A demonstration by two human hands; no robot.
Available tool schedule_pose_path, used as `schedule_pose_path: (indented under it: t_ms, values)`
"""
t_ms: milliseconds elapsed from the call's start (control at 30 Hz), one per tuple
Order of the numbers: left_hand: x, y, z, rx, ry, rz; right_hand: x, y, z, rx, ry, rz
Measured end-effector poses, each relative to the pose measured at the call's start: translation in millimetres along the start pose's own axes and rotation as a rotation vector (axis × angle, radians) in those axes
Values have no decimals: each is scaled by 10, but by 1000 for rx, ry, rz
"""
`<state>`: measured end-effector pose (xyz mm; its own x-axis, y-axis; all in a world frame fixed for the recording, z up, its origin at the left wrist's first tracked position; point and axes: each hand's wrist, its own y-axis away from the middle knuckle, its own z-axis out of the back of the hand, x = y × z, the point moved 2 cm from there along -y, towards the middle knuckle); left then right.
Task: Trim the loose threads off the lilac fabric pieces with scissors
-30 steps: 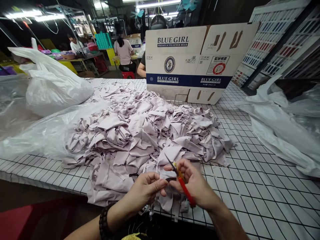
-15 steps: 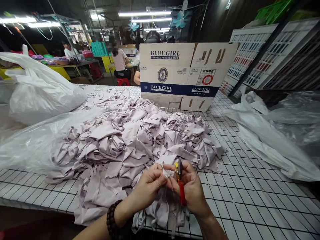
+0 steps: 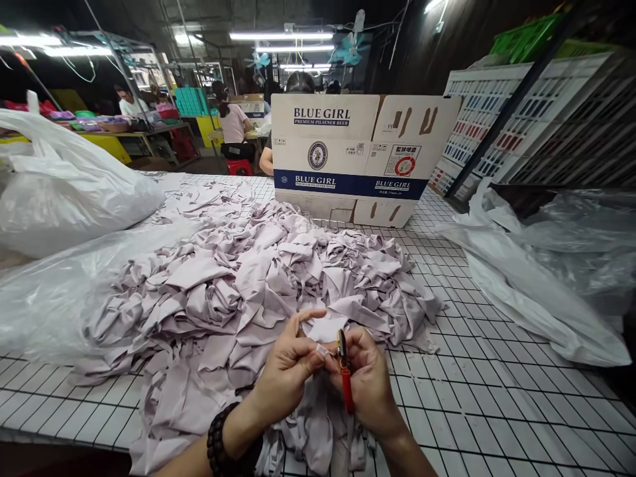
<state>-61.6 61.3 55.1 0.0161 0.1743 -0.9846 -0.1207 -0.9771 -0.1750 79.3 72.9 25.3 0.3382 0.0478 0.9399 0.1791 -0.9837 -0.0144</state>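
Observation:
My left hand pinches the edge of a pale lilac fabric piece between thumb and fingers, with the index finger raised. Close beside it, my right hand is closed around small thread snips with red handles. Their blades point away from me, near the pinched edge; whether the blades touch the fabric I cannot tell. Lilac strips hang below both hands at the table's near edge. Just beyond my fingers spreads a big heap of the same lilac fabric pieces.
A Blue Girl beer carton stands upright behind the heap on the grid-patterned table. Plastic bags lie left and right. White crates are stacked at the right. Other people sit working farther back.
My left index finger has lifted away from the fabric. Both hands have shifted slightly left in view, and the snips have turned a little. The whole view has tilted slightly.

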Motion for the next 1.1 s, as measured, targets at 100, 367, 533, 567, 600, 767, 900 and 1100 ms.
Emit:
schedule_pose_path:
  t_ms: [100,367,533,567,600,767,900,1100]
  values:
    - [36,-18,-19,-2,164,44,-69,19,5,-12,11,-31]
    - [63,-36,2,-58,86,15,252,163,317,-90,365,-54]
    - [45,-7,-29,-13,-122,-82,653,305,349,-61,1007,25]
    - [47,0,-38,5,-146,-95,689,322,328,-51,1108,24]
    - [51,6,-45,21,-168,-105,710,334,308,-44,1183,22]
    - [53,19,-42,63,-238,-159,697,339,247,-31,1346,86]
    - [40,22,-34,103,-244,-164,678,317,240,-24,1334,121]
    - [46,30,-33,118,-200,-138,699,302,176,3,1318,96]
